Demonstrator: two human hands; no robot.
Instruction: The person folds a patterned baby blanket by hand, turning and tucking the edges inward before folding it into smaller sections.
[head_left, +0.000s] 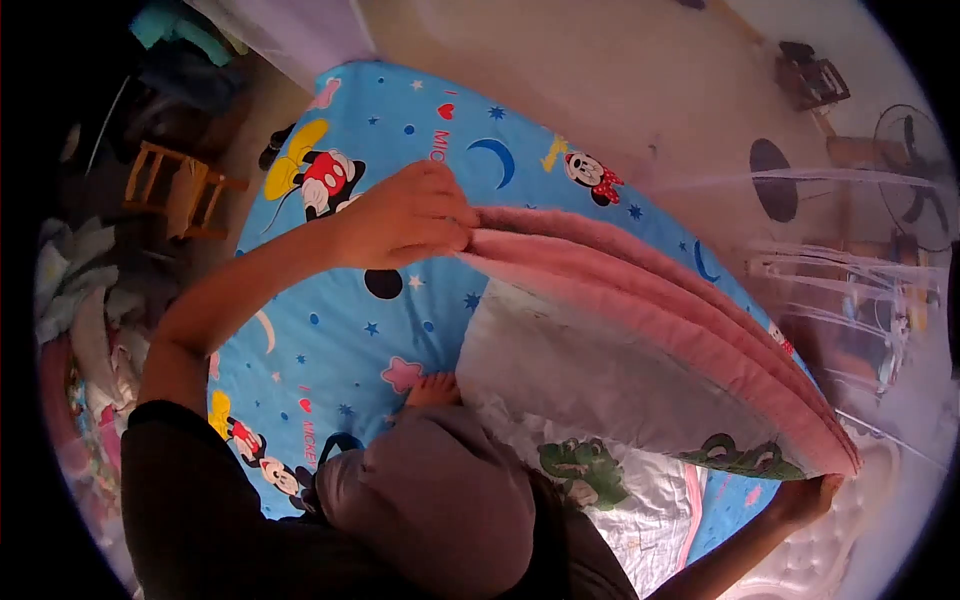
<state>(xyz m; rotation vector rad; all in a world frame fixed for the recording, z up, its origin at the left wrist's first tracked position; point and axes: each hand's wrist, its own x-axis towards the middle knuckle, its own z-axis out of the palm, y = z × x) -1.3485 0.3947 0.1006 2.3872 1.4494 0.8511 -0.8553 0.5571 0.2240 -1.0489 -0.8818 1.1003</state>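
Note:
A blanket [620, 350] with a grey-white face, a wide pink border and a green printed figure is held up in front of me, its edge folded in layers. My left hand [415, 215] is closed on one end of the pink edge. At the lower right, my right hand [808, 500] grips the other end, its fingers partly hidden by the cloth. The edge stretches between both hands, and the blanket's lower part lies on the bed. Beneath it spreads a blue sheet [400, 310] with Mickey prints, moons and stars. A bare foot [433, 390] rests beside the blanket.
A sheer mosquito net [830, 270] hangs along the right. Beyond it stands a fan [910, 180]. A wooden stool [185, 190] is on the floor at left, above a heap of clothes [95, 330]. The padded headboard [830, 545] is at lower right.

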